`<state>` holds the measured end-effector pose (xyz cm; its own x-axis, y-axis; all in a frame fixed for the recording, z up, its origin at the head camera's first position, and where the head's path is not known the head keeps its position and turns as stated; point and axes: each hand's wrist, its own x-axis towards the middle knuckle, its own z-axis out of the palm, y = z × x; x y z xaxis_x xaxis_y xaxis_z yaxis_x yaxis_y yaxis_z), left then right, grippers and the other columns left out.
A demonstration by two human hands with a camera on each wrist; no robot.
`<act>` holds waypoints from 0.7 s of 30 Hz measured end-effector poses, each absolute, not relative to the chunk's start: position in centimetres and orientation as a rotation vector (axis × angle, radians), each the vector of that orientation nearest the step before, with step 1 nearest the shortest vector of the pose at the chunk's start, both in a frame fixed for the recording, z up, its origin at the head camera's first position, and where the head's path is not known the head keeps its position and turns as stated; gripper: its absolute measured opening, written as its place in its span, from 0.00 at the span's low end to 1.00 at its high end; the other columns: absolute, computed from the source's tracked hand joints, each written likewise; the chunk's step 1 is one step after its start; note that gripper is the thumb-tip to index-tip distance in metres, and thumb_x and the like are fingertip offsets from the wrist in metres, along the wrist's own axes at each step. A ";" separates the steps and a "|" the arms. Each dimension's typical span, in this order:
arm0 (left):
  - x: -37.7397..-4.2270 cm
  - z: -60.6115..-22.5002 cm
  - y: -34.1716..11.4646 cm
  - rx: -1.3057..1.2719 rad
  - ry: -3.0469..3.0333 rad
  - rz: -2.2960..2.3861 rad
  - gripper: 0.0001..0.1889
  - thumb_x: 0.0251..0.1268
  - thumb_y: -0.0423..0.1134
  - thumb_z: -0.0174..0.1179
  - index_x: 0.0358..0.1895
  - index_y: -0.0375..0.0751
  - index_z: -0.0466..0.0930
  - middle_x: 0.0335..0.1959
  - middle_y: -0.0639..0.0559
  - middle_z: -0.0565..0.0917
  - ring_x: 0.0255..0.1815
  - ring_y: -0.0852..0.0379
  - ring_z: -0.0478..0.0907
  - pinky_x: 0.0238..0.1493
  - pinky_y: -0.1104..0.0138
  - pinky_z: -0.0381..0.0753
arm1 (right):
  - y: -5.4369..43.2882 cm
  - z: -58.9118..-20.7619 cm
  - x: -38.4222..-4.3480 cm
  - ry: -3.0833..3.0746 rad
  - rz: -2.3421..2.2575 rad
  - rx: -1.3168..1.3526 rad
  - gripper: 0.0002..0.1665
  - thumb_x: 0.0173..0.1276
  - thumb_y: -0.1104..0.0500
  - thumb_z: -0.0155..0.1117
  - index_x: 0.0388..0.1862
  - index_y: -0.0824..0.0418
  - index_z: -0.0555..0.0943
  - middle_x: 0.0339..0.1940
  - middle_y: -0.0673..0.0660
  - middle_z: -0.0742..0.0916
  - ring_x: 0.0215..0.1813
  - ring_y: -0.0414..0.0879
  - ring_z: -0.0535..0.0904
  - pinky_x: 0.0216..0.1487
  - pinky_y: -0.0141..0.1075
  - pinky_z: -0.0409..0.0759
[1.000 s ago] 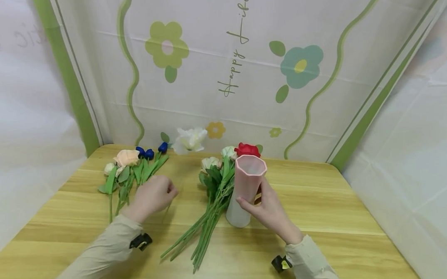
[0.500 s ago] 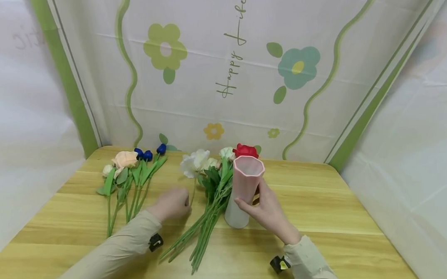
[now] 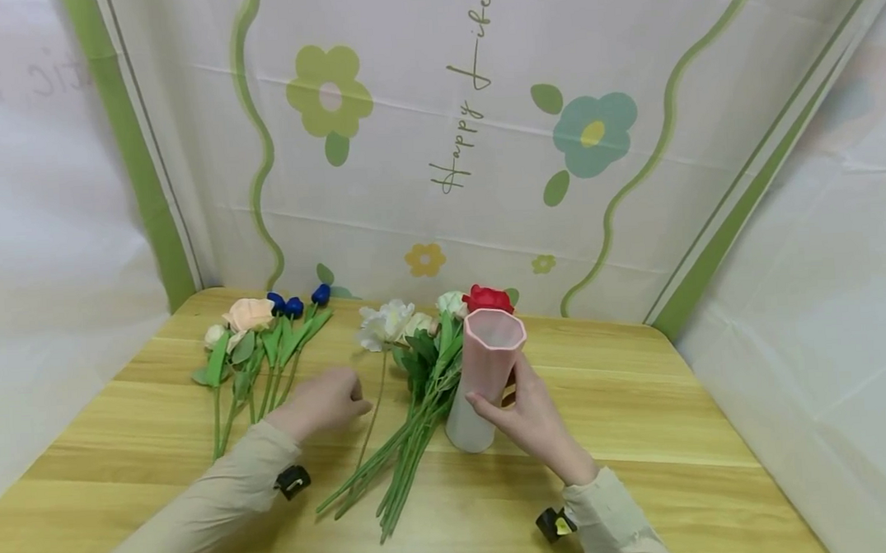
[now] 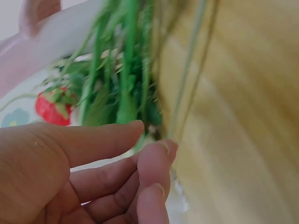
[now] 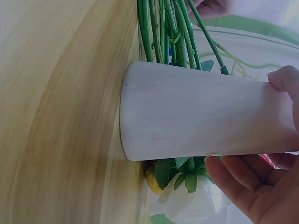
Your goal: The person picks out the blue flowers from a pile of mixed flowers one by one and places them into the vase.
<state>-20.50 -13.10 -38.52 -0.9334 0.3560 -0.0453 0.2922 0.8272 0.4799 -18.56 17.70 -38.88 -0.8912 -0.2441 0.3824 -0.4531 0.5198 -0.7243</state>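
Note:
My right hand (image 3: 540,421) grips the tall vase (image 3: 481,390), pink at the rim and white below, standing upright on the table; its thumb and fingers lie on either side. My left hand (image 3: 321,404) hovers left of a white flower (image 3: 387,323) with a long thin stem. In the left wrist view its fingers (image 4: 152,170) are loosely bent, apart from the thumb, with nothing between them. The white flower lies beside a bunch of green stems (image 3: 413,447) with pale blooms, against the vase's left side. A red rose (image 3: 488,298) shows behind the vase rim.
At the back left of the wooden table (image 3: 629,466) lie a peach rose (image 3: 249,315) and several blue tulips (image 3: 293,308) with green leaves. A printed white curtain (image 3: 420,88) hangs behind the table and at both sides.
My left hand carried the white flower right and down beside the bunch, let go of it, and drew back slightly left. The right hand and vase have stayed in place.

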 end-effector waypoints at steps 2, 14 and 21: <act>-20.4 -37.9 -13.5 0.507 2.895 0.715 0.26 0.65 0.39 0.65 0.10 0.48 0.65 0.07 0.62 0.59 0.11 0.64 0.55 0.15 0.70 0.53 | 17.7 -38.9 -18.5 -2.528 1.307 0.590 0.40 0.61 0.47 0.74 0.66 0.54 0.65 0.48 0.53 0.80 0.43 0.46 0.79 0.35 0.43 0.83; -19.2 -34.9 -16.9 0.429 2.963 0.779 0.14 0.68 0.40 0.61 0.21 0.47 0.81 0.14 0.55 0.76 0.14 0.59 0.69 0.16 0.66 0.65 | 17.7 -38.8 -18.5 -2.557 1.287 0.579 0.41 0.61 0.46 0.74 0.66 0.54 0.65 0.48 0.52 0.80 0.44 0.46 0.79 0.35 0.38 0.82; -18.9 -32.9 -21.8 0.412 2.859 0.753 0.18 0.69 0.41 0.60 0.17 0.44 0.77 0.14 0.54 0.76 0.15 0.60 0.71 0.19 0.65 0.69 | 17.5 -38.9 -18.6 -2.551 1.292 0.584 0.40 0.61 0.46 0.74 0.66 0.54 0.65 0.49 0.52 0.80 0.44 0.48 0.79 0.36 0.40 0.82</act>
